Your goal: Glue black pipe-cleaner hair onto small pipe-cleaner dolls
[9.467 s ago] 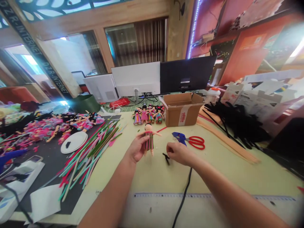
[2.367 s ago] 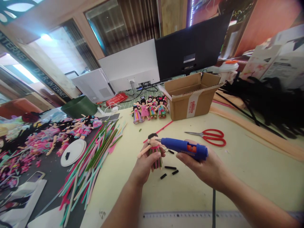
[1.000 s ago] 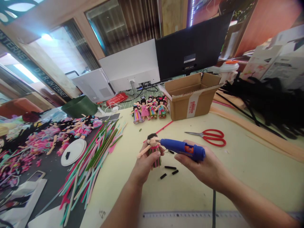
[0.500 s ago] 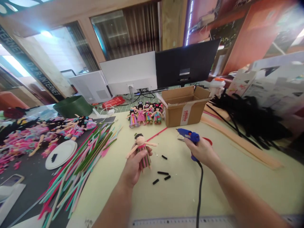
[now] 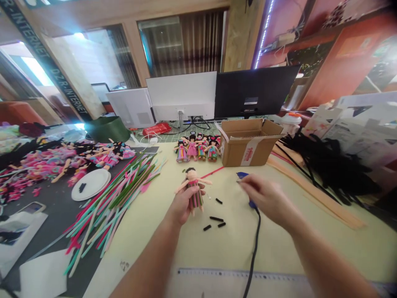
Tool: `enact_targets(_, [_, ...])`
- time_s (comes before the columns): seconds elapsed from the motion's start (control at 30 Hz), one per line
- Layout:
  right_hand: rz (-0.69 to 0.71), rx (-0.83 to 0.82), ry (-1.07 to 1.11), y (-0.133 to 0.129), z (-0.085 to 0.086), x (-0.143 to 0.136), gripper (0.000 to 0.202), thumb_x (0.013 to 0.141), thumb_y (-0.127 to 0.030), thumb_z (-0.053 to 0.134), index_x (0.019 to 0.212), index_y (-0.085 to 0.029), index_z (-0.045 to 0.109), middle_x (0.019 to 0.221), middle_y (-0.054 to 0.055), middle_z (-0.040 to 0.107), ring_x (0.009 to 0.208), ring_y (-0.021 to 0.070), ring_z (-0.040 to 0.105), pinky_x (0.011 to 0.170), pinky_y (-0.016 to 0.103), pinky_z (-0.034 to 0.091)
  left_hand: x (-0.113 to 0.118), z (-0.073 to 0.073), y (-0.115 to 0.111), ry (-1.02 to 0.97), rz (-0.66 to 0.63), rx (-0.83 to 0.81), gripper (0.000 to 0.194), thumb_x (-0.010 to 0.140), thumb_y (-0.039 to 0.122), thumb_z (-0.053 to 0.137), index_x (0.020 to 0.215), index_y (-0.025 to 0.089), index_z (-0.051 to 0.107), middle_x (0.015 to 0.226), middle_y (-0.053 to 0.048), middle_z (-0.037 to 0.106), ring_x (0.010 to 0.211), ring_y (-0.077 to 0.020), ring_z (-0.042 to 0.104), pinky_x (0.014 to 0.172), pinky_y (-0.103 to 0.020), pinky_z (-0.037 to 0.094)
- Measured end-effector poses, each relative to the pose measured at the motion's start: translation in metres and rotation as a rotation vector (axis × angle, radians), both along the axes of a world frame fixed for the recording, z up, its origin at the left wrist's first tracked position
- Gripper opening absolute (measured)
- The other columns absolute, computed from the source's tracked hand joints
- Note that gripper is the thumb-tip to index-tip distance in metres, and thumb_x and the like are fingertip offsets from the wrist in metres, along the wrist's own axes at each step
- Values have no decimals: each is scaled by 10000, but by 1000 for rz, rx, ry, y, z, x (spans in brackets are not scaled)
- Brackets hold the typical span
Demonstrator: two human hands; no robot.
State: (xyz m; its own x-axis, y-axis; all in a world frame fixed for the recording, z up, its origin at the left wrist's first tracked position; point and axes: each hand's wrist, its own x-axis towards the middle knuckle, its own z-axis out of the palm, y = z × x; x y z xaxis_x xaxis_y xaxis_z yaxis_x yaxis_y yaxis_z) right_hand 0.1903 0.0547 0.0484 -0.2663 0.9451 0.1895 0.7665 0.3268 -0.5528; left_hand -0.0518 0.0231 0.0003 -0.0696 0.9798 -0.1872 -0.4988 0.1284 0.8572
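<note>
My left hand [image 5: 185,201] is closed around a small doll [image 5: 196,197] with black hair on top, outstretched arms and a striped dress. My right hand [image 5: 267,199] hovers over a blue glue gun [image 5: 242,175], whose middle it hides. The curled, blurred fingers do not show whether they still grip the gun. From the gun's handle a black cord [image 5: 254,248] runs to the front edge. Between the hands lie several short black pipe cleaner pieces [image 5: 216,218]. A metal tip, perhaps of scissors, shows beside the gun's nozzle.
Finished dolls [image 5: 201,149] stand by an open cardboard box [image 5: 245,153]. Pipe cleaners [image 5: 124,203], a white plate [image 5: 101,186] and a doll pile [image 5: 56,161] lie left. Black strips [image 5: 313,165] lie right, a ruler [image 5: 235,275] in front, monitors [image 5: 186,93] behind.
My right hand, earlier wrapped around the glue gun, has shifted its fingers and curled them above it. The left hand still holds the doll. The whole view has shifted slightly.
</note>
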Motion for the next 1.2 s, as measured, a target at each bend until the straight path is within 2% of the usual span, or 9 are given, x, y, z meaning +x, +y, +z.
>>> enact_targets(0.1, [185, -163, -136, 0, -11, -36, 152, 809, -182, 498, 718, -201, 618, 775, 45, 675, 741, 187, 603, 665, 287, 392, -1, -1, 1, -11, 28, -24, 301, 702, 250, 731, 962, 155, 612, 906, -56, 686, 752, -161, 671, 645, -257, 511])
enact_targets(0.2, [133, -242, -143, 11, -33, -59, 107, 681, -100, 565, 609, -179, 559, 732, 79, 663, 740, 223, 612, 646, 306, 379, -3, -1, 2, -35, 35, -50, 299, 698, 247, 745, 944, 152, 605, 846, -51, 686, 763, -156, 668, 680, -258, 519])
enact_targets(0.3, [82, -333, -72, 20, -48, -66, 137, 624, -78, 589, 575, -178, 509, 721, 90, 651, 770, 240, 620, 632, 302, 388, -2, 0, 2, -17, 45, -62, 339, 668, 216, 765, 950, 156, 586, 757, -7, 650, 703, -122, 642, 609, -211, 490])
enact_targets(0.4, [109, -483, 95, 17, -47, -63, 72, 683, -152, 573, 648, -184, 519, 710, 67, 652, 712, 200, 631, 575, 269, 420, 2, 0, 1, 67, 68, -60, 369, 640, 188, 768, 950, 163, 571, 707, 28, 609, 637, -101, 605, 541, -192, 444])
enact_targets(0.53, [220, -689, 384, 3, -38, -59, 118, 793, -313, 513, 795, -196, 498, 802, 40, 670, 662, 135, 650, 522, 220, 470, 9, -1, -3, 186, 40, 3, 357, 646, 201, 761, 951, 156, 580, 774, -5, 647, 703, -127, 621, 629, -233, 474])
enact_targets(0.63, [260, -815, 629, -5, -36, -59, 222, 765, -381, 598, 790, -197, 477, 739, 0, 628, 584, 94, 613, 498, 192, 462, 12, -3, -7, 243, -9, 61, 395, 667, 219, 752, 1023, 163, 590, 853, -34, 671, 752, -152, 633, 682, -267, 489])
enact_targets(0.77, [271, -1002, 963, -9, -38, -60, 304, 679, -353, 745, 766, -182, 510, 651, -47, 579, 506, 62, 544, 464, 175, 434, 15, -2, -10, 341, -9, 80, 398, 653, 246, 766, 1006, 170, 599, 795, -16, 651, 672, -145, 614, 627, -260, 484])
enact_targets(1.0, [210, -962, 930, -11, -39, -59, 252, 655, -270, 739, 800, -170, 559, 639, -43, 593, 521, 81, 573, 514, 207, 467, 18, 6, -14, 461, -25, 58, 412, 721, 232, 713, 1093, 210, 538, 753, 37, 597, 562, -86, 538, 554, -219, 444])
enact_targets(1.2, [206, -688, 784, -13, -40, -60, 143, 726, -290, 653, 739, -167, 580, 606, -47, 542, 526, 88, 518, 529, 226, 448, 20, 4, -15, 365, -13, -1, 385, 715, 231, 718, 1044, 183, 524, 757, 20, 603, 680, -122, 580, 616, -235, 461])
